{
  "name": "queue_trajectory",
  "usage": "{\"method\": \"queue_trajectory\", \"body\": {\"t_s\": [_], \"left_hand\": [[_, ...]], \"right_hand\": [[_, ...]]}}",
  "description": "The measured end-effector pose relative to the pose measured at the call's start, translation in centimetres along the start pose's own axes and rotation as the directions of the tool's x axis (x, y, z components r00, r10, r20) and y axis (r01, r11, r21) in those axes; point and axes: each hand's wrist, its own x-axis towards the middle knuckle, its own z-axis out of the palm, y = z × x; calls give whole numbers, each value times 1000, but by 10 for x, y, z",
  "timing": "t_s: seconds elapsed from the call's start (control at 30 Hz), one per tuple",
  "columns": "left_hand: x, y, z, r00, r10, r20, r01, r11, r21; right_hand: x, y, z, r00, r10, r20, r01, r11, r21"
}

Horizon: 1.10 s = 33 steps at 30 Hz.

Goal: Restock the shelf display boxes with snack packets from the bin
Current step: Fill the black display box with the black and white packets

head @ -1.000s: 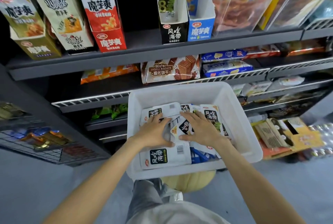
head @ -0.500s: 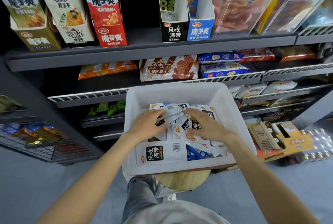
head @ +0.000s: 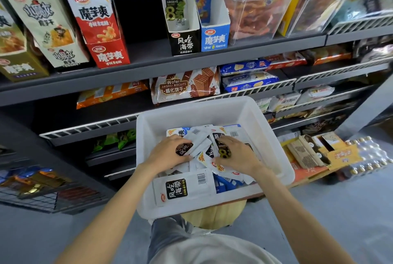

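A white plastic bin (head: 214, 110) sits in front of me on a round wooden stool, holding several white snack packets (head: 182, 185) with black labels and some blue ones. My left hand (head: 168, 153) grips a bunch of the white packets at the bin's middle. My right hand (head: 236, 155) curls over more packets just to its right. On the top shelf stand the display boxes: a black-and-white one (head: 182, 19), nearly empty, and a blue-and-white one (head: 212, 15) beside it.
Red (head: 100, 27), cream (head: 46, 27) and olive display boxes stand at the top left. Clear tubs (head: 255, 8) of snacks fill the top right. Wafer biscuit bags (head: 185, 85) lie on the shelf below. Cartons and bottles (head: 361, 155) sit on the floor at right.
Both hands have moved closer together in the bin, gathering white packets into a bunch. The view has shifted slightly down and left.
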Motion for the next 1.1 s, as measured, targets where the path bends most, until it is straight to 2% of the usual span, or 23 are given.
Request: {"method": "queue_trajectory", "body": {"t_s": [0.13, 0.2, 0.3, 0.4, 0.47, 0.5, 0.53, 0.6, 0.67, 0.73, 0.8, 0.83, 1.0, 1.07, 1.1], "left_hand": [[2, -1, -3, 1000, -3, 28, 2, 1000, 8], [3, 0, -5, 999, -21, 37, 20, 1000, 23], [3, 2, -7, 998, -17, 60, 13, 998, 58], [2, 7, -11, 999, -7, 50, 3, 997, 76], [3, 7, -18, 998, -39, -52, 36, 998, -59], [3, 6, -22, 989, -95, -112, 70, 976, -208], [1, 4, -27, 975, -159, -157, 85, 914, -397], [-3, 3, -36, 952, -251, -177, 53, 703, -709], [-10, 6, -42, 951, -267, -157, 24, 570, -822], [-16, 10, -45, 954, -264, -140, 12, 503, -864], [-19, 12, -48, 954, -271, -125, 11, 451, -893], [-19, 13, -48, 955, -273, -119, 13, 437, -900], [-21, 19, -49, 975, -213, -60, 10, 315, -949], [-23, 17, -51, 988, -155, -13, 44, 358, -933], [-24, 14, -54, 991, -135, 15, 73, 438, -896]], "right_hand": [[-2, 2, -2, 994, 92, 54, -96, 994, 60], [-1, 1, -5, 986, 150, 76, -145, 987, -66], [1, -6, -8, 988, 148, 48, -131, 956, -261], [3, -14, -8, 990, 131, 46, -118, 969, -216], [4, -17, -10, 987, 157, 34, -154, 985, -78], [5, -17, -12, 984, 178, 2, -178, 984, -11], [5, -15, -16, 979, 199, -47, -197, 979, 49], [2, -10, -25, 965, 230, -130, -205, 963, 177], [-3, -6, -32, 951, 259, -169, -189, 919, 347], [-10, -6, -36, 941, 299, -161, -135, 764, 631], [-15, -13, -38, 950, 297, -97, -62, 483, 873], [-17, -17, -39, 961, 268, -68, -37, 365, 930], [-20, -38, -43, 999, -37, 0, -5, -156, 988], [-17, -42, -41, 996, -85, -8, -13, -247, 969], [-15, -43, -41, 998, -70, -3, -16, -265, 964]]}}
